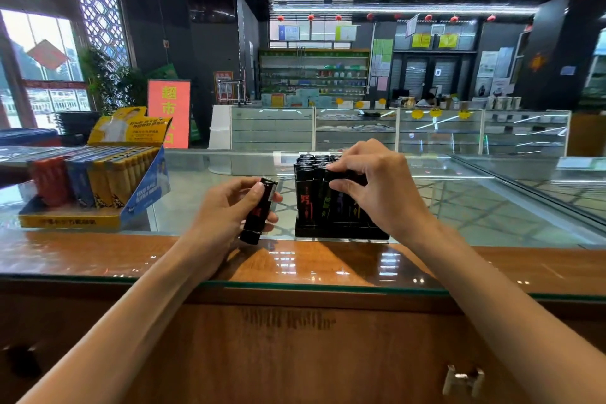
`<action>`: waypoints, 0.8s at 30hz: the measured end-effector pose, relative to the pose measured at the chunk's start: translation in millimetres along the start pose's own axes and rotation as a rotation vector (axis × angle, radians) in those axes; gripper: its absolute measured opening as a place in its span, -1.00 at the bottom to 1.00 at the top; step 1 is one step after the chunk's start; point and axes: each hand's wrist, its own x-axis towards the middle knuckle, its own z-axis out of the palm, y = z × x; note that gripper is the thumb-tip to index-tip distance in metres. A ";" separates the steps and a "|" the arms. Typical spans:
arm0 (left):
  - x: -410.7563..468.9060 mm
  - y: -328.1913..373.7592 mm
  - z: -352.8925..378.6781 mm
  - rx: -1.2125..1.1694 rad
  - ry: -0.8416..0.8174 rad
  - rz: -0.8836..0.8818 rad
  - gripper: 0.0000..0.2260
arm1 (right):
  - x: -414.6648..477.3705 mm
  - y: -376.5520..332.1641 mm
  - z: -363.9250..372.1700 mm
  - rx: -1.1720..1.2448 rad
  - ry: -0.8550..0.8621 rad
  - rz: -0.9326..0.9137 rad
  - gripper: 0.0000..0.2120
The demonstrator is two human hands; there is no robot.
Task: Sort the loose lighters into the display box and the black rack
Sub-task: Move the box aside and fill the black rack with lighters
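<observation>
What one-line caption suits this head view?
At a glass counter, the left hand holds a black lighter while the right hand pinches a racked lighter in the black rack.

Left hand point(229, 207) grips lighter point(259, 211) beside black rack point(337, 229).

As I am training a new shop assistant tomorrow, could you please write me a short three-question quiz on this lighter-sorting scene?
1. True or false: the left hand holds a black tubular lighter with red print, clear of the black plastic rack.
2. The right hand is: A) hanging idle; B) pinching the top of a black green-printed lighter standing in the rack; C) lying flat and open.
3. Fill in: the yellow-and-blue cardboard display box stands to the ___ of the rack.

Key: 1 true; 2 B; 3 left.
</observation>
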 end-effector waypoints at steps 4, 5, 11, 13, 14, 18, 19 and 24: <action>-3.0 4.0 1.7 -0.003 -0.008 -0.042 -0.82 | 0.8 1.4 4.8 -0.064 -0.011 -0.020 -0.69; -3.4 4.5 1.4 0.003 -0.009 -0.044 -0.82 | 1.3 1.0 6.1 -0.082 -0.020 -0.030 -0.68; -1.8 1.7 -1.8 0.023 -0.035 -0.064 -0.80 | 0.7 -3.0 11.7 -0.088 0.006 -0.027 -0.59; -0.6 0.3 -2.8 0.012 -0.043 -0.064 -0.78 | -0.4 -2.6 11.8 -0.072 0.025 -0.016 -0.66; 0.2 -0.3 -2.6 0.002 -0.045 -0.063 -0.79 | -0.8 -2.6 12.1 -0.063 0.027 -0.018 -0.70; 1.8 -2.5 0.2 -0.068 -0.046 -0.024 -0.87 | -0.1 -2.0 12.7 -0.042 0.010 -0.027 -0.75; 1.8 -2.7 1.0 -0.078 -0.062 -0.009 -0.84 | -0.2 -1.7 12.2 -0.048 0.010 -0.027 -0.75; -0.5 -2.0 -0.1 -0.062 -0.200 0.060 -0.68 | -5.1 -8.2 6.1 0.046 0.110 0.018 -0.79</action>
